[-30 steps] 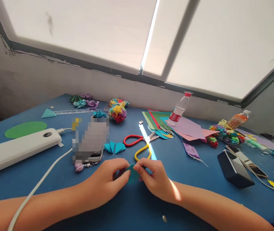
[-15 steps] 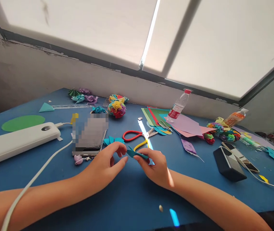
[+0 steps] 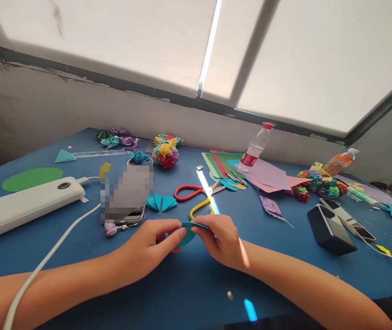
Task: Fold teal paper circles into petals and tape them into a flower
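Between my two hands is a small piece of teal paper (image 3: 187,233), partly covered by the fingers. My left hand (image 3: 163,238) pinches its left side between thumb and fingers. On the other side, my right hand (image 3: 218,238) grips the paper's upper right edge. Just beyond the hands lie scissors (image 3: 189,192) with one red and one yellow handle, blades spread toward the paper stack. A folded teal paper piece (image 3: 161,202) rests left of the scissors, beside a phone (image 3: 135,216) that is partly blurred out.
A white power strip (image 3: 27,206) lies at left, its cable crossing over my left forearm. Colored paper sheets (image 3: 264,174) sit at the back under a red-capped bottle (image 3: 254,149). Paper flower balls (image 3: 166,155) stand behind the phone. A dark box-shaped device (image 3: 331,229) stands at right.
My left hand has closed onto the teal paper, which it was apart from before. The paper has turned and now shows a broader face below the fingers.
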The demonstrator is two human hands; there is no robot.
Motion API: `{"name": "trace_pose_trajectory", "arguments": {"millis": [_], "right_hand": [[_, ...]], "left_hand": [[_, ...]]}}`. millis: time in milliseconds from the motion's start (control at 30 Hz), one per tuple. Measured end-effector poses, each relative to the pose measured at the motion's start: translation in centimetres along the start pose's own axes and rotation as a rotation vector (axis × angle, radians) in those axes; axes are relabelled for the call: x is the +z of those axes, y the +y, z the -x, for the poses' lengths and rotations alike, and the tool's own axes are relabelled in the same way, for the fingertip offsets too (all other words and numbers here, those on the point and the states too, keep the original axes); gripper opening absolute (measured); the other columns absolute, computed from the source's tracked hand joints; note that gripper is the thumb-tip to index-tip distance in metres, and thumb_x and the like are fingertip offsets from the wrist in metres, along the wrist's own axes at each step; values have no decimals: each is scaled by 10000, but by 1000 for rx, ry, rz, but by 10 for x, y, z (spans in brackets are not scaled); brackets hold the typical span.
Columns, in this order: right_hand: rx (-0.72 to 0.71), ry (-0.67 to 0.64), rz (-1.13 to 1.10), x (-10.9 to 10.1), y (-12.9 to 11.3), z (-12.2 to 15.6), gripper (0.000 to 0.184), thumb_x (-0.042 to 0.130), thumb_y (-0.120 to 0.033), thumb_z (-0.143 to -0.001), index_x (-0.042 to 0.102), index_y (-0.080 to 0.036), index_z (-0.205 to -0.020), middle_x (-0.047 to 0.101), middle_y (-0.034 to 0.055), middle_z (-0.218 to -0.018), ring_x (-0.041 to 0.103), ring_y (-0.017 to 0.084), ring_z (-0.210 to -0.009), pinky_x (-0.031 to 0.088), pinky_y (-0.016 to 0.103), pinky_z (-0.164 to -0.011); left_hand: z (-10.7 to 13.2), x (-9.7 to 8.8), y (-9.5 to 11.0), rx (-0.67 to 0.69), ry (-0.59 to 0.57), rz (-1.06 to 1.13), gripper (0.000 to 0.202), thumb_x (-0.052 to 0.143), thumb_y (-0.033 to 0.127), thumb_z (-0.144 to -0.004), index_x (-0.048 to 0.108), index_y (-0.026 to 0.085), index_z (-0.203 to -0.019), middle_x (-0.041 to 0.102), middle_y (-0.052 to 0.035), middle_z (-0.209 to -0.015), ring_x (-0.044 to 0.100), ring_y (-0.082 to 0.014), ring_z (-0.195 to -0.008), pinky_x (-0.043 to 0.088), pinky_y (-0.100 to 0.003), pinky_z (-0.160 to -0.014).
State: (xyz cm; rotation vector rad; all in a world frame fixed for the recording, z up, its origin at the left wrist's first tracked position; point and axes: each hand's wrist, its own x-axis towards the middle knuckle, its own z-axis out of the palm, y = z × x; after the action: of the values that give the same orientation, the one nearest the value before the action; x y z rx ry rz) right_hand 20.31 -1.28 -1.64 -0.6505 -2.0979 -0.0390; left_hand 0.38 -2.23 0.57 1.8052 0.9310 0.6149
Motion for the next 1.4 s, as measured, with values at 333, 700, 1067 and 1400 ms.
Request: {"name": "trace_pose_trajectory", "arguments": {"millis": [333,700,1067,1400], "right_hand": [[-98,-81,127,-1,-4,0,128,531,-189,-878,548,-155,-1000,618,-1,-660,522,95,-533,361,237,-521],[-439,-35,433,-12,-15,-10,238,461,-106,-862,597,-48,-1048,408,-21,-524,343,108,-474,218,282,-455],[-433,-193,557,-11,-19,-14,321,446,-226,-926,566,-12,-1133,431,-8,-563,410,115,-501,254,293,-454],[-438,-209,527,-9,-16,-12,436,400,-352,-949,585,9,-1110,493,19,-583,427,130,-524,267,301,-468]], "left_hand": [[0,-1,1,-4,-15,-38,345,391,366,-892,534,159,-657,532,17,-634,536,-140,-656,415,-223,-620],[1,0,-2,-49,-37,-23,343,419,371,-858,598,150,-667,487,26,-599,435,-111,-576,371,-190,-520],[-2,-2,-1,-61,-33,181,312,440,360,-844,615,151,-692,594,3,-670,488,-111,-586,417,-201,-535],[-2,-3,2,-75,-35,268,313,483,412,-823,626,151,-728,553,22,-624,459,-95,-528,387,-216,-536]]}}
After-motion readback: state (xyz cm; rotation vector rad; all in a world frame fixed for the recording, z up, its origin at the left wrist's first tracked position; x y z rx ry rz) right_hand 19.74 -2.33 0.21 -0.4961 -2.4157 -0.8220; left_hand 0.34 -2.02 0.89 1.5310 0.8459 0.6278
